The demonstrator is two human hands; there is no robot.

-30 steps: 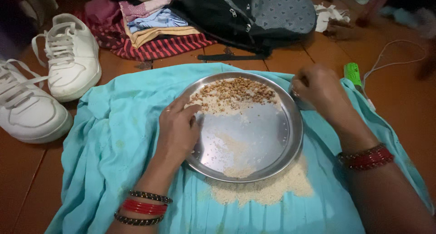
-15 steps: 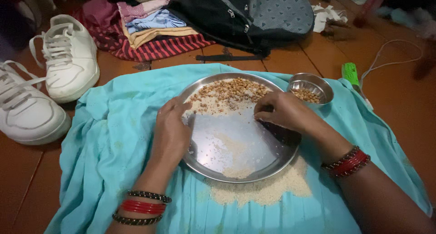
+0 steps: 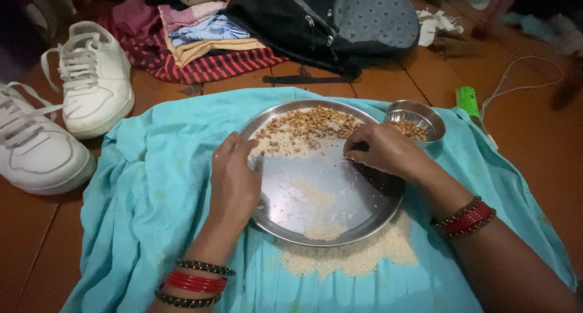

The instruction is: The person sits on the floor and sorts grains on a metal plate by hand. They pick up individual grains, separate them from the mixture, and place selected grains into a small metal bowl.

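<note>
Far to the left of the left hand, two white lace-up sneakers [image 3: 67, 106] sit on the wooden floor [image 3: 36, 240], well apart from the work. Nearer in, a turquoise cloth [image 3: 152, 191] is spread out under everything the hands touch.

The left hand [image 3: 235, 178] lies flat and relaxed over the left rim of a round steel plate [image 3: 340, 194]. Its fingers are loosely spread and hold nothing, with the fingertips touching the edge of the pale grain. Red and dark bangles [image 3: 194, 282] circle the wrist below it.

Just beyond those fingertips, on the far half of the plate, lies a heap of brown chickpeas mixed with pale grain [image 3: 303, 128]. Between the two hands the plate's middle is mostly bare metal with a thin trail of grain. Below the plate's near rim, a pile of pale grain [image 3: 352, 255] rests on the cloth.

The right hand [image 3: 382, 150] hovers over the right side of the plate. Its fingertips are pinched together at the edge of the chickpea heap; whether anything is caught between them cannot be made out. Just past its knuckles stands a small steel bowl [image 3: 416, 120] holding some chickpeas, touching the plate's rim or nearly so. Further right, a green object [image 3: 469, 99] with a white cord lies on the floor.

Beyond both hands lie folded clothes [image 3: 206, 37] and a dark backpack [image 3: 328, 21].
</note>
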